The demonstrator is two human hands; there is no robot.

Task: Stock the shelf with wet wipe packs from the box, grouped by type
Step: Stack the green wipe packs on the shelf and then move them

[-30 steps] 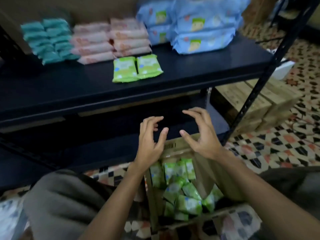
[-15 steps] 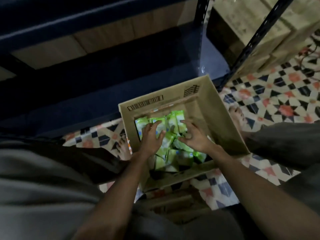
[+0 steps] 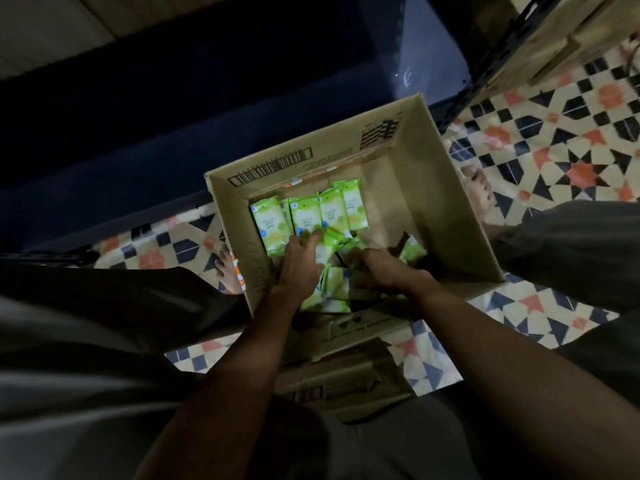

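— Reaching into the cardboard box (image 3: 436,188) on the patterned tile floor (image 3: 561,157); left hand (image 3: 298,263) lying over the green wet wipe packs (image 3: 304,220), forefinger stretched forward onto one, fingers looking fairly straight, apparently pressing rather than gripping.

— And gripping with the other?

— Curling the right hand (image 3: 379,271) down into the loose heap at the near side of the box; fingers buried among the packs, so probably closing on one or two, yet not showing plainly enough to say; calling it cannot tell.

— Sitting where, the stock?

— Lying all inside the box; one row standing upright against the far wall, the rest tumbled beneath the hands; dark shelf (image 3: 242,109) waiting just beyond the box.

— Handling how, judging from this?

— Likely feeling light and soft; glossy film wrappers probably sliding against each other, bulging and yielding under a squeeze; hardly fragile, though crushing a seal seems possible.

— Taking hold where, then?

— Pinching across the flat faces, thumb on one side and fingers on the other, or gathering several side by side between both palms; avoiding the thin crimped ends, probably slipping there.
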